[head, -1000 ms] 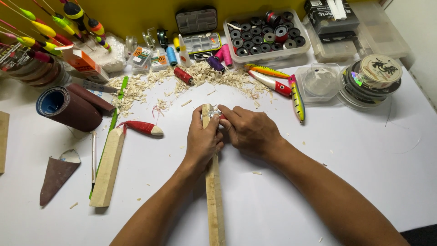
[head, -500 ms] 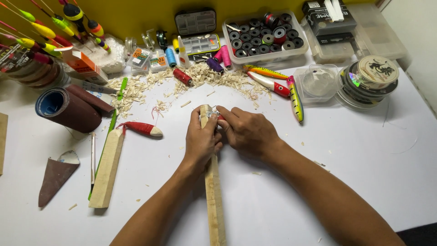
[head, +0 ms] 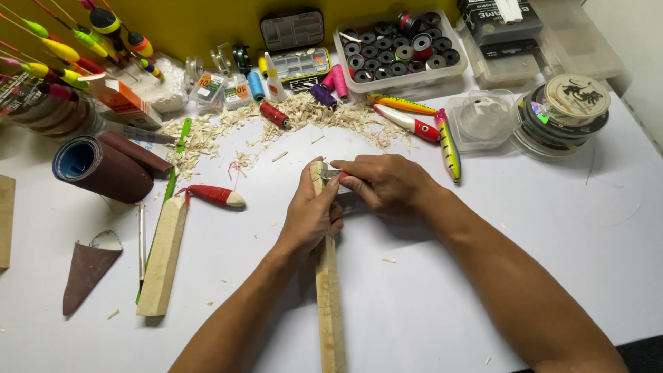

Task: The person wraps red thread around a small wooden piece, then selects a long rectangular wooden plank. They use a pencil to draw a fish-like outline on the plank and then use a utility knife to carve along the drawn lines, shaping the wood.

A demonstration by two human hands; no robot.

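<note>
Two hands are working in the head view. One left hand is wrapping its fingers around one long wooden stick, which is lying on the white table and pointing at the person. One right hand is pinching a small knife against the stick's far end. One second wooden block is lying to the left, just beside one red and white lure. Three painted fish lures are lying near the right hand. One pile of wood shavings is spreading behind the hands. One roll of sandpaper is sitting at the left. One clear box of spools is standing at the back.
</note>
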